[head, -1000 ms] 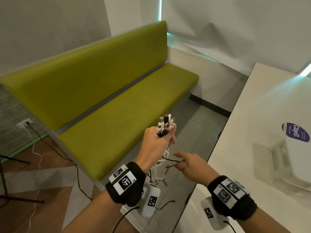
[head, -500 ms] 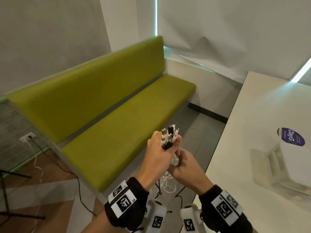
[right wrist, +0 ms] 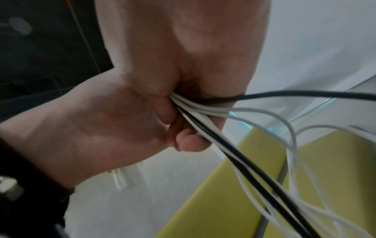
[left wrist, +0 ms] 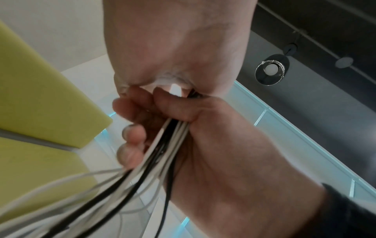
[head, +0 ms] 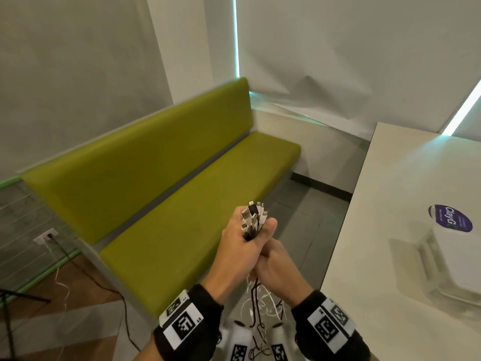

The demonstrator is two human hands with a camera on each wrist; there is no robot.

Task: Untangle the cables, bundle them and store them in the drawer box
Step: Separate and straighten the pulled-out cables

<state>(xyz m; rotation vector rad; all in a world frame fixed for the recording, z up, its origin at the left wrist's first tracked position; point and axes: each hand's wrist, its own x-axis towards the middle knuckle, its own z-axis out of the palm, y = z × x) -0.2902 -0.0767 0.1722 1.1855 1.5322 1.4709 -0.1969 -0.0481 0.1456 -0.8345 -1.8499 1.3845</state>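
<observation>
My left hand (head: 243, 239) grips a bundle of white and black cables just below their connectors (head: 253, 220), which stick up out of the fist. Directly beneath it, my right hand (head: 276, 267) curls its fingers round the same cables (head: 256, 306), which hang down in loose loops between my wrists. The left wrist view has the left hand (left wrist: 173, 48) on top and the right hand (left wrist: 213, 153) below it, closed round the strands (left wrist: 160, 149). Seen from the right wrist, the cables (right wrist: 221, 141) fan out of both fists. The clear drawer box (head: 442, 259) sits on the white table (head: 385, 209) to the right.
A green bench (head: 182, 199) runs along the wall to the left, beyond my hands. Grey floor tiles (head: 307, 212) lie between the bench and the table edge. A wall socket (head: 45, 237) with a plugged lead is at the far left. A purple sticker (head: 449, 222) marks the box lid.
My right hand, open and reaching a second ago, has come up and closed round the cables under my left fist. Both hands have drawn closer together.
</observation>
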